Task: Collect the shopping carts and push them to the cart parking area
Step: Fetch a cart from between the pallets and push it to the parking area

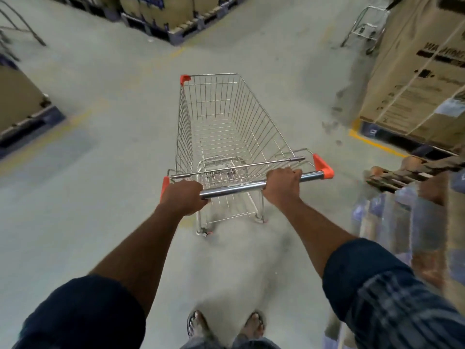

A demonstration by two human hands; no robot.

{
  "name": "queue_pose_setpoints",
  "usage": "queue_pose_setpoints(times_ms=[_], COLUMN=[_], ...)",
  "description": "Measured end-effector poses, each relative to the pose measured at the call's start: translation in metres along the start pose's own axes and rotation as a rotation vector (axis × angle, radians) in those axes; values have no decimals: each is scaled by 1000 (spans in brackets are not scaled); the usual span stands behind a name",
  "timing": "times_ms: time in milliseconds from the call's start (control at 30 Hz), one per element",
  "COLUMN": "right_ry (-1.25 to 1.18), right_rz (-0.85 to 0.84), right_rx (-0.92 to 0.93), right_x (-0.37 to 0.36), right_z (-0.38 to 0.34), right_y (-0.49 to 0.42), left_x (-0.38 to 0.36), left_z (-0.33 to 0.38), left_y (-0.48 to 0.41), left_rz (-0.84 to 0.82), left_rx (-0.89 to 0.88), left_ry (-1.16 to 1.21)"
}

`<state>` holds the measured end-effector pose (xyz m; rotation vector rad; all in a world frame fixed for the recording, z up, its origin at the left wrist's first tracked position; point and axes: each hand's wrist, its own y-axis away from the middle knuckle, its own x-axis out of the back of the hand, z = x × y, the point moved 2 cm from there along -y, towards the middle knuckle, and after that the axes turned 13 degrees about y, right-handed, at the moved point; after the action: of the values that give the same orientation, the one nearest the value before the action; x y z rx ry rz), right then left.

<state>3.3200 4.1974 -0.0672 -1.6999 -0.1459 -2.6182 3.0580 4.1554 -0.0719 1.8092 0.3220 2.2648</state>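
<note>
A silver wire shopping cart (221, 122) with orange corner caps stands in front of me on the grey floor, its basket holding nothing. My left hand (182, 196) grips the left end of its chrome handle bar (234, 189). My right hand (283, 183) grips the same bar toward its right end. Both arms are stretched forward. A second metal cart frame (364, 28) stands at the far right, beside a tall carton.
Large cardboard cartons on pallets (422, 79) stand to the right, behind a yellow floor line. More palletised boxes (176, 18) sit ahead and a pallet stack (22, 107) at the left. Shrink-wrapped goods (402, 210) crowd my near right. Open aisle floor lies ahead.
</note>
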Motion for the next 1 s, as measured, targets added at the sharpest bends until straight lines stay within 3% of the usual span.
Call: queue_pose_setpoints(times_ms=[600,1000], right_ry=[-21,11], right_rz=[300,499], right_rx=[692,1047], right_x=[179,258], right_z=[-412,-617], right_y=[40,105], left_x=[-2,-14], left_z=[-361,-469], left_y=[231,365], left_rz=[210,314], left_rx=[721,1100], left_ry=[92,280])
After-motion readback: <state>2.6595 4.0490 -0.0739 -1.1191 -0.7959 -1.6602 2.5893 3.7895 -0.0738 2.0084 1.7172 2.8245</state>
